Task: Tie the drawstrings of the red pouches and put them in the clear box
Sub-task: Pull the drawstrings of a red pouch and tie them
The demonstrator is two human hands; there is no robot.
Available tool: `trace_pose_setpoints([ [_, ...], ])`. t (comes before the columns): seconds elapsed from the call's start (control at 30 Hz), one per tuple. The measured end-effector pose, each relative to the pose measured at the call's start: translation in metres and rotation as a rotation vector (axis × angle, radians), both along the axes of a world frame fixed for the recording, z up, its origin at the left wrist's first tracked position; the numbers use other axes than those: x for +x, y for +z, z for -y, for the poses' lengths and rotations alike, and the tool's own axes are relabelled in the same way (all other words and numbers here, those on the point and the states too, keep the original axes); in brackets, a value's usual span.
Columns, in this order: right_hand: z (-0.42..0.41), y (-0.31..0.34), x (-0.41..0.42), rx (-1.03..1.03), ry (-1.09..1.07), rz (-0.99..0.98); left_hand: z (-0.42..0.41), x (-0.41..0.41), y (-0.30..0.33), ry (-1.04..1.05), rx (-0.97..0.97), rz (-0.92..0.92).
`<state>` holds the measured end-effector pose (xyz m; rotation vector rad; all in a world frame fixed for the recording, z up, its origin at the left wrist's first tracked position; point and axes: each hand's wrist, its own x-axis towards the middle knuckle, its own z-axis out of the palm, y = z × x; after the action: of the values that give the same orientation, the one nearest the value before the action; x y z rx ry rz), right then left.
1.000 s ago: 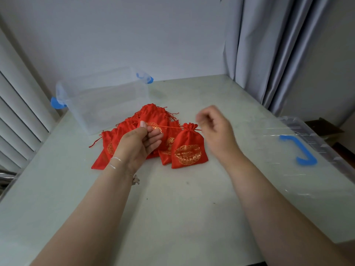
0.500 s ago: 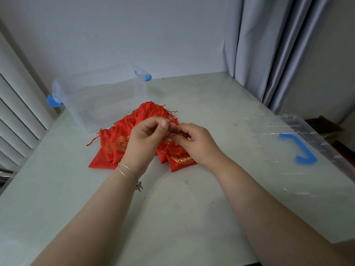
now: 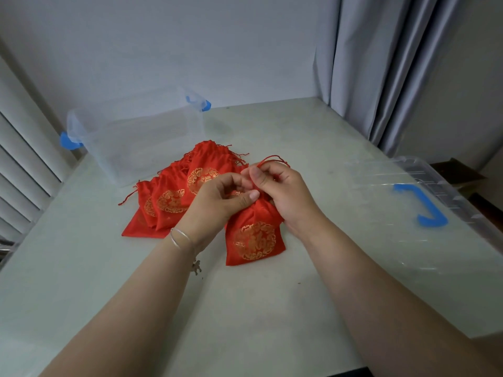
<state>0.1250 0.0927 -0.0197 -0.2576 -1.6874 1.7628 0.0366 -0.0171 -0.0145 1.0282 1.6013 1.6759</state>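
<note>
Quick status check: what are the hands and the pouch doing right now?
Left hand and right hand both pinching drawstring at pouch neck. Pouch on table, not yet in clear box. Nothing blocking.

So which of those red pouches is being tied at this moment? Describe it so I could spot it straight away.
Start at the clear box at the back left of the table; a heap of red pouches lies in front of it. The pouch being tied lies apart, nearest the person. Its neck is gathered between the left hand and right hand, which hold its drawstring.
</note>
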Motion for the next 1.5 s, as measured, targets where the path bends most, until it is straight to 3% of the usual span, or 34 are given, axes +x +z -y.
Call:
trace_pose_setpoints([
  [0.23, 0.002, 0.001, 0.001, -0.224, -0.029, 0.073, -0.003, -0.003, -0.003, 0.107, 0.022, -0.306],
  [0.37, 0.002, -0.001, -0.001, -0.421, -0.002, 0.101, 0.000, -0.003, -0.001, -0.023, 0.073, 0.052],
  [0.4, 0.003, 0.000, 0.000, -0.448, 0.008, 0.122, 0.001, -0.003, 0.000, -0.054, 0.070, 0.064],
  [0.6, -0.005, -0.001, 0.001, -0.581, 0.036, 0.117, 0.002, -0.012, 0.000, 0.002, -0.091, -0.472],
  [0.77, -0.006, 0.002, 0.004, -0.620, 0.032, 0.095, 0.003, -0.003, 0.003, -0.097, -0.103, -0.227],
  [0.83, -0.006, 0.005, 0.004, -0.625, 0.024, 0.089, 0.002, 0.001, 0.005, -0.112, -0.118, -0.236],
  [0.9, -0.008, 0.007, 0.005, -0.658, 0.025, 0.086, -0.001, 0.000, 0.002, -0.045, -0.186, -0.434],
  [0.97, -0.010, 0.009, 0.006, -0.720, 0.009, 0.100, -0.003, -0.003, -0.004, 0.098, -0.276, -0.874],
  [1.03, -0.010, 0.009, 0.007, -0.832, -0.017, 0.061, -0.006, -0.003, -0.012, 0.185, -0.244, -1.308],
  [1.13, -0.012, 0.012, 0.007, -0.973, -0.053, -0.091, -0.012, 0.003, -0.022, 0.247, -0.209, -1.563],
  [1.3, -0.014, 0.011, 0.008, -1.000, -0.034, -0.218, -0.023, 0.010, -0.030, 0.272, -0.116, -1.421],
  [1.4, -0.020, 0.011, 0.011, -0.853, -0.049, -0.165, -0.019, 0.008, -0.022, 0.123, -0.138, -0.865],
  [1.5, -0.019, 0.015, 0.016, -0.490, -0.085, 0.059, -0.012, 0.007, -0.010, 0.189, -0.113, -0.415],
])
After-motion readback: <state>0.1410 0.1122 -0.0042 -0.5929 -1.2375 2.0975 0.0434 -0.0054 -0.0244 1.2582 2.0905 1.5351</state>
